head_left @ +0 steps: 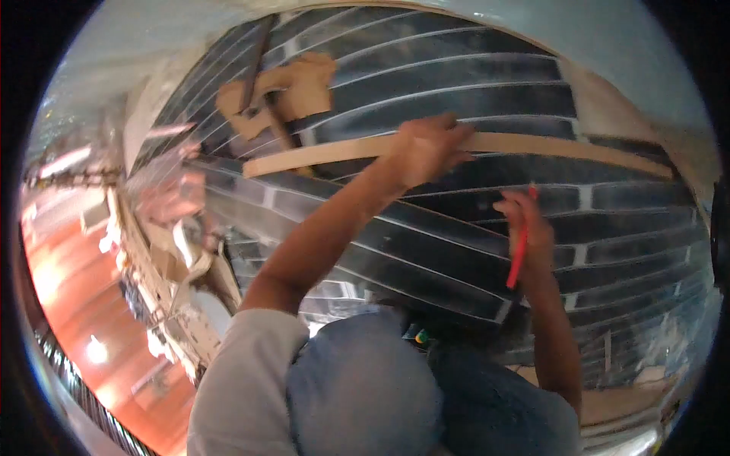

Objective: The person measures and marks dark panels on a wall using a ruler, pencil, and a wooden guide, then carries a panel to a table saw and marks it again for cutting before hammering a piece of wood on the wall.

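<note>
A long, light-brown wooden strip (563,147) lies across the dark, pale-lined surface in front of me and looks bowed in this view. My left hand (430,148) reaches over its middle, with the fingers curled down on the strip. Nearer to me and to the right, my right hand (530,228) is closed round a slim red pencil (519,254). One end of the pencil sticks up past the fingers, the other slants down toward me. A dark plank (426,247) runs diagonally beneath my left forearm, its right end close to my right hand.
A torn piece of brown cardboard (308,83) lies far left, with a dark, long-handled tool (257,72) across it. Dark panels with pale joints (456,68) cover the ground. Scraps and clutter (171,266) line the left side, beside an orange-brown floor (84,281).
</note>
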Demonstrator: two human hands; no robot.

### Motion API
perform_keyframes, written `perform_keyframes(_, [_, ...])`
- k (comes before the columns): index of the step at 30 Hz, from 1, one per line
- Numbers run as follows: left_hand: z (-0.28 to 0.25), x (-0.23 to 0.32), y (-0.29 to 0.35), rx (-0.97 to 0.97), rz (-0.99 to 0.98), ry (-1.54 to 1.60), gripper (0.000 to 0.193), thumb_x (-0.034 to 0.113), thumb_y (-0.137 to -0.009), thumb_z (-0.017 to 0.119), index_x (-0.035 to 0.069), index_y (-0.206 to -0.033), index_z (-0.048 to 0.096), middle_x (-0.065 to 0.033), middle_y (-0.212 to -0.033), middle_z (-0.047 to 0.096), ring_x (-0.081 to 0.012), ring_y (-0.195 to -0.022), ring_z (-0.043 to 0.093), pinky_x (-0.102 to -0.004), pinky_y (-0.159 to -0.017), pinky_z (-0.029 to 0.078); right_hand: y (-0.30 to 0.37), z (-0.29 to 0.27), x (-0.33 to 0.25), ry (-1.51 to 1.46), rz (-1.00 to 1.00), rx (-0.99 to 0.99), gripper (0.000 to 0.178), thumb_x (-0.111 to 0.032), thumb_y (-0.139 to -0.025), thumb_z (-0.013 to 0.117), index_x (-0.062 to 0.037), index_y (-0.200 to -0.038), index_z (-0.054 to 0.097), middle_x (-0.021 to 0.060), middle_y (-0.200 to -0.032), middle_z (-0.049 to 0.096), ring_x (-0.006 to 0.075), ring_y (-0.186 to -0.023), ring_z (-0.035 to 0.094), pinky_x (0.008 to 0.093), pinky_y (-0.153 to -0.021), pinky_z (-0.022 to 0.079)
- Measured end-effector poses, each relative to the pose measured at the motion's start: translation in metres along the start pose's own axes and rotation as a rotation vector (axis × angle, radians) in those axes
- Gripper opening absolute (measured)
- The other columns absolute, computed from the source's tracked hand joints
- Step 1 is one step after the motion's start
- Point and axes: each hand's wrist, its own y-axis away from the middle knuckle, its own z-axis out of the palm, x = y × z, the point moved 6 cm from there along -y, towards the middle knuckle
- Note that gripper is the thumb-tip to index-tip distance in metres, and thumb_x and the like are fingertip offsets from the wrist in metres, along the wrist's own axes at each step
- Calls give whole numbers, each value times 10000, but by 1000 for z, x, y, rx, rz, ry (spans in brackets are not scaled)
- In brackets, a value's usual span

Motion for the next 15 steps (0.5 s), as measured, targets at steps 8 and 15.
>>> perform_keyframes(8, [52, -37, -18, 171, 41, -35, 403, 279, -801, 787, 105, -1150, 683, -129, -1009, 644, -333, -989, 632, -450, -889, 510, 12, -69, 86, 121, 107, 325, 261, -198, -1053, 526, -18, -1196, 649, 144, -1087, 732, 264, -989, 716, 365, -912, 530])
perform_keyframes(15, [79, -11, -11, 164, 109, 33, 411, 290, -801, 780, 112, -1162, 695, -134, -1063, 641, -345, -1031, 608, -458, -941, 488, -60, -82, 85, 516, -224, 250, 336, -150, -958, 678, -51, -1273, 615, 151, -1182, 699, 312, -1176, 644, 398, -1019, 469])
